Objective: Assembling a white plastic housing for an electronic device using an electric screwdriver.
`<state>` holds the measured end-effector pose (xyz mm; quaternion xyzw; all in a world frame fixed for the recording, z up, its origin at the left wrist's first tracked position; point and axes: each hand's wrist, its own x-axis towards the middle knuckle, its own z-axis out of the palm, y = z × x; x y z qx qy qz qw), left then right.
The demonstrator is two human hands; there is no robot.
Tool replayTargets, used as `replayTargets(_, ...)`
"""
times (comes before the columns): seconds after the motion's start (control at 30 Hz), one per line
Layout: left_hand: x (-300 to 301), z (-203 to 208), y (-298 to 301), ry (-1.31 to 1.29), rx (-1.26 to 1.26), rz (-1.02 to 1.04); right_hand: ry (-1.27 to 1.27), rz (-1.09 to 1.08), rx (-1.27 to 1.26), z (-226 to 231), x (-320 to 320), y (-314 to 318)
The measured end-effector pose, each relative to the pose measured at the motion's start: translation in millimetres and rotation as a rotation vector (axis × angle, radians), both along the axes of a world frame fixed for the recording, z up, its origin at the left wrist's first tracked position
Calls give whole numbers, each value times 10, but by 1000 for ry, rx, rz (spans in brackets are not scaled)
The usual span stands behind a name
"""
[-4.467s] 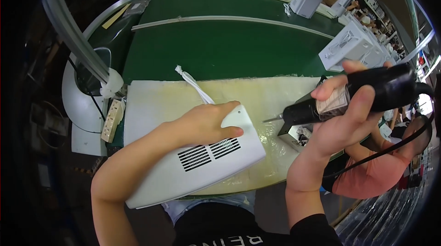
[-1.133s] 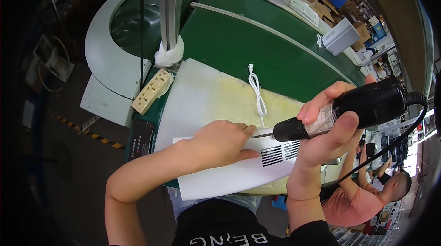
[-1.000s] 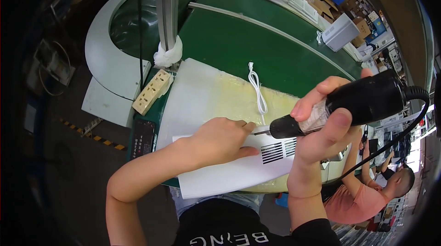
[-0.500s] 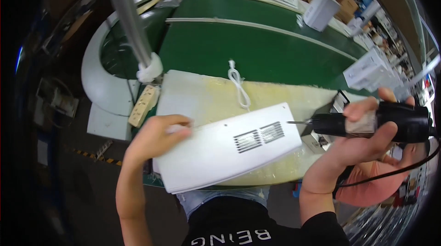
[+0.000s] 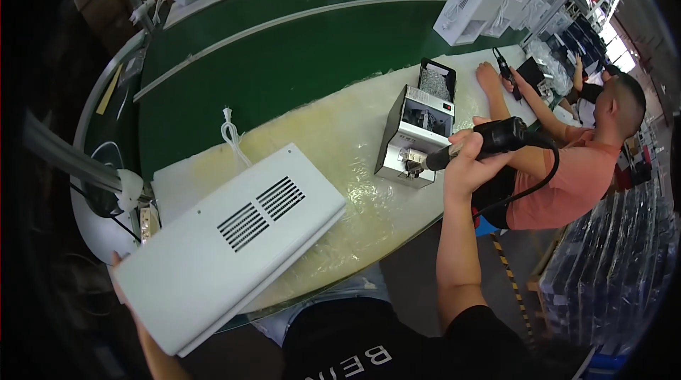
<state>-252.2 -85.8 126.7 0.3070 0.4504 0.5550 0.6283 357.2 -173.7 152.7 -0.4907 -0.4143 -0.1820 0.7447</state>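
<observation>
A white box-shaped appliance casing (image 5: 213, 288) with two slotted vents lies slanted on the table, its near left end jutting past the table edge. My left hand (image 5: 118, 274) grips that left end; the casing hides most of its fingers. In my right hand (image 5: 464, 167) is a black corded electric screwdriver (image 5: 500, 135), fingers wrapped round its body. Its tip is down at the front of a screw feeder (image 5: 415, 135), a grey and black box; whether a screw is on the bit cannot be made out. A white coiled power cord (image 5: 230, 132) runs from behind the casing.
A green conveyor belt (image 5: 284, 61) curves past the far side of the covered table (image 5: 355, 210). Several white housings (image 5: 468, 4) stand at the far right. A co-worker in an orange shirt (image 5: 578, 174) sits close on my right. A metal post (image 5: 78, 157) rises at left.
The screwdriver has left the casing's vent side and gone to the screw feeder. My left hand has shifted from the casing's top to its left end. The view has turned right.
</observation>
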Motion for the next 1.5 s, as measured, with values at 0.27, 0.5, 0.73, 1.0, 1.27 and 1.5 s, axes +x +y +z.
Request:
replayTargets(0.27,1941,2267,-125,1148,374,-211,284,322,-233,332,-318,173)
replayTargets(0.5,3077,2164,350,1374,767,-735,46,387,74,1726,-591,360)
replayTargets(0.73,3199,2094,444,1296,768,-772,-78,572,324,2783,-1011,756)
replayTargets(1.0,3201,2126,439,1279,720,-822,8,702,186,2789,-1380,1056)
replayTargets(1.27,3179,2058,456,1301,749,-786,-16,729,115,2803,-1481,1120)
replayTargets(1.5,3207,2075,472,1266,805,-781,-54,815,66,2789,-1525,1176)
